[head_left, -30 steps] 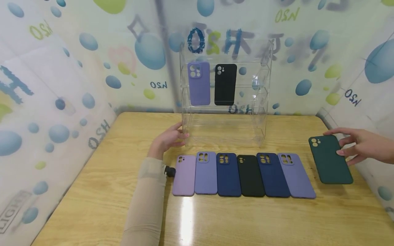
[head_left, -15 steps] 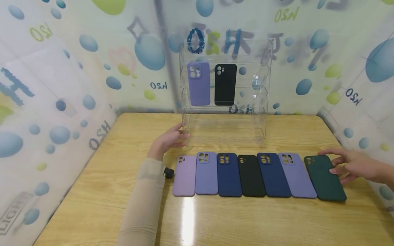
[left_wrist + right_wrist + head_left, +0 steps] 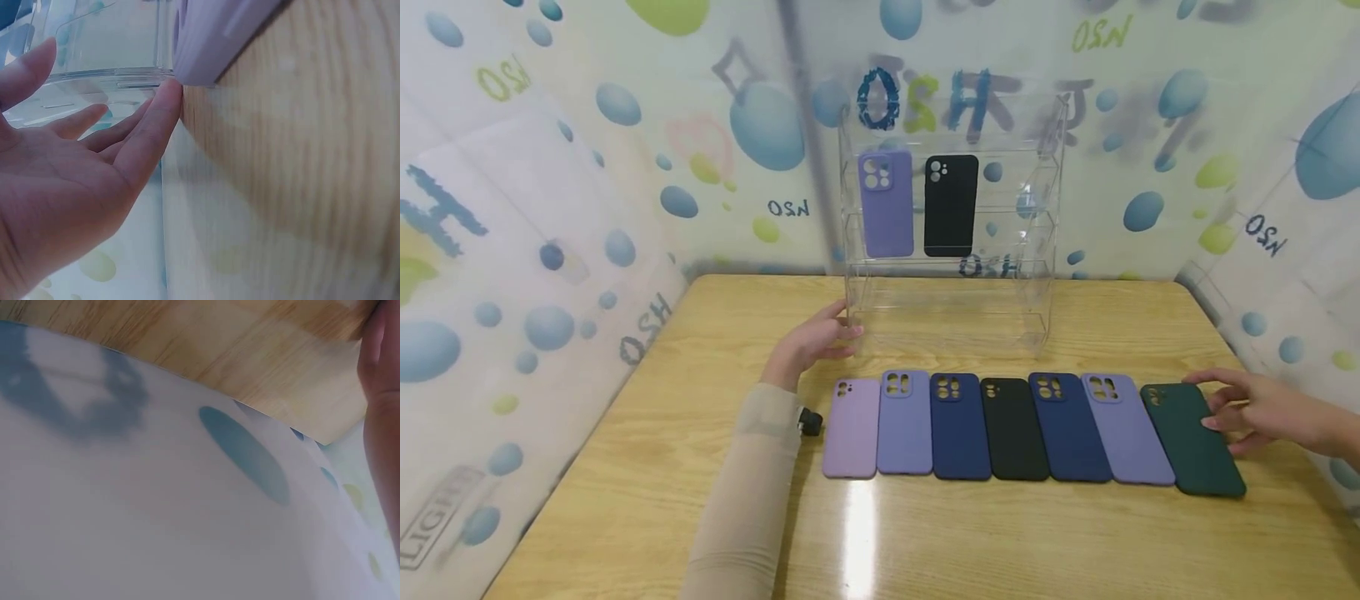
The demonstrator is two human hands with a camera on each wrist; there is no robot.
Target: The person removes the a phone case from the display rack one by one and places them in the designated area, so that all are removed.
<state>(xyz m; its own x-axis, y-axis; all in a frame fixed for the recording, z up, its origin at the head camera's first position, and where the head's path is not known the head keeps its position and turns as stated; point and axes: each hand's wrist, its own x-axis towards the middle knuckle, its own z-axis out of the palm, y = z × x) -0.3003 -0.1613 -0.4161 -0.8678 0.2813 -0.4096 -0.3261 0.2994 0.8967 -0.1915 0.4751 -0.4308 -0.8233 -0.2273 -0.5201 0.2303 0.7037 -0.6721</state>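
Note:
At the right end of a row of phone cases, a dark green phone case [image 3: 1195, 442] lies on the table. My right hand [image 3: 1262, 410] holds it by its right side, thumb on its back and fingers at the far edge. The left hand [image 3: 811, 340] touches the lower left corner of a clear acrylic rack [image 3: 951, 333], its fingers extended. In the left wrist view those fingers [image 3: 147, 137] reach the rack's edge beside a pinkish-lilac phone case [image 3: 215, 37]. The right wrist view shows only part of the right hand [image 3: 381, 369]; the green case is out of it.
The row also holds lilac [image 3: 904, 425], navy [image 3: 961, 429] and black [image 3: 1015, 429] phone cases, side by side. A purple case [image 3: 887, 208] and a black case [image 3: 951, 208] stand in the rack. Patterned cloth walls [image 3: 700, 150] surround the wooden table [image 3: 1000, 542].
The right hand has brought the dark green phone case down and left, from above the table to the row's right end, where it lies nearly flat. The left hand stays at the rack.

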